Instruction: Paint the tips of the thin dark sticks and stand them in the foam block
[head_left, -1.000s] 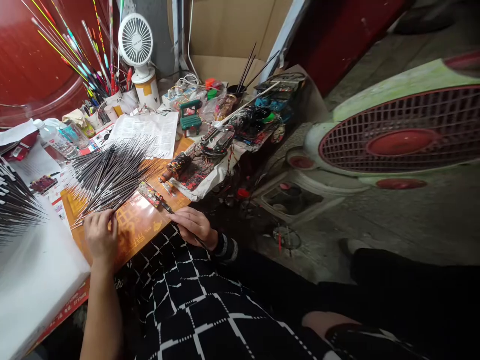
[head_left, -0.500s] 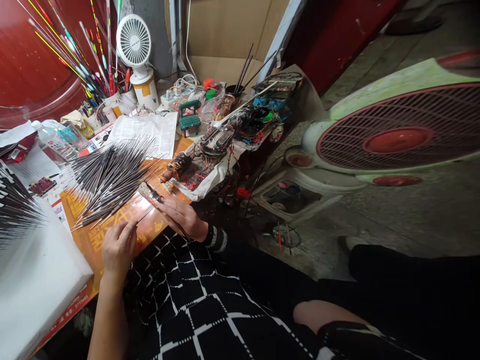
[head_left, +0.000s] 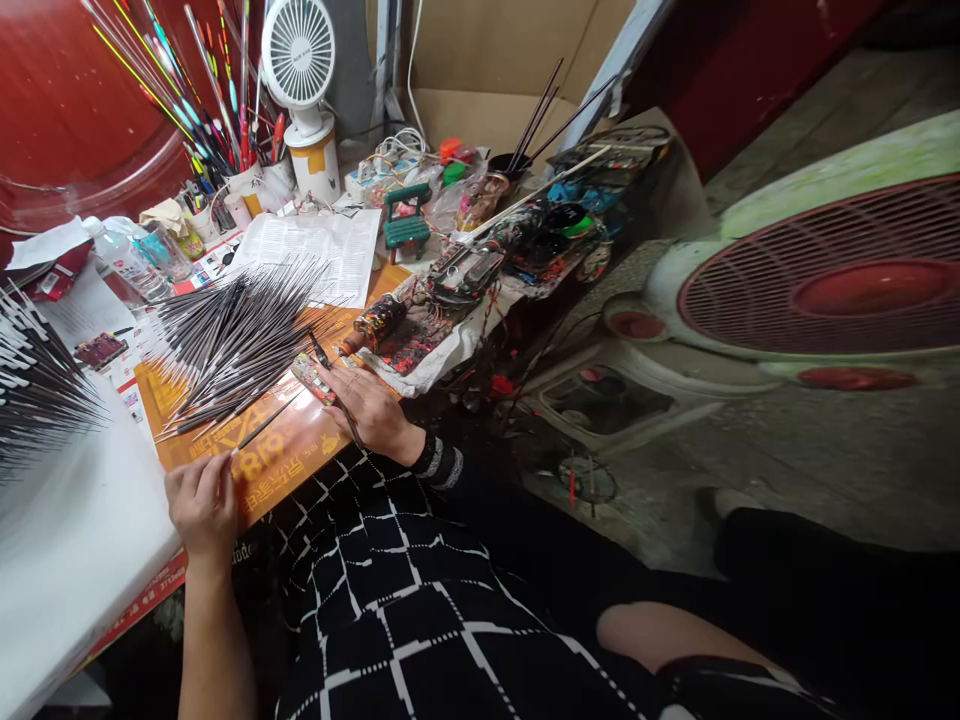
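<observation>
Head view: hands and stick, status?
Left hand pinches one thin dark stick. Right hand holds slim dark tool. Fanned pile of grey sticks beside, not blocking.

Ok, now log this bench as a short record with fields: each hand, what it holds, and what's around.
Left hand: pinches one thin dark stick by its near end, over the orange board.
Right hand: holds a brush over a paint-spattered strip.
Nearby: fanned pile of dark sticks beyond both hands; small white fan at the back.
</observation>
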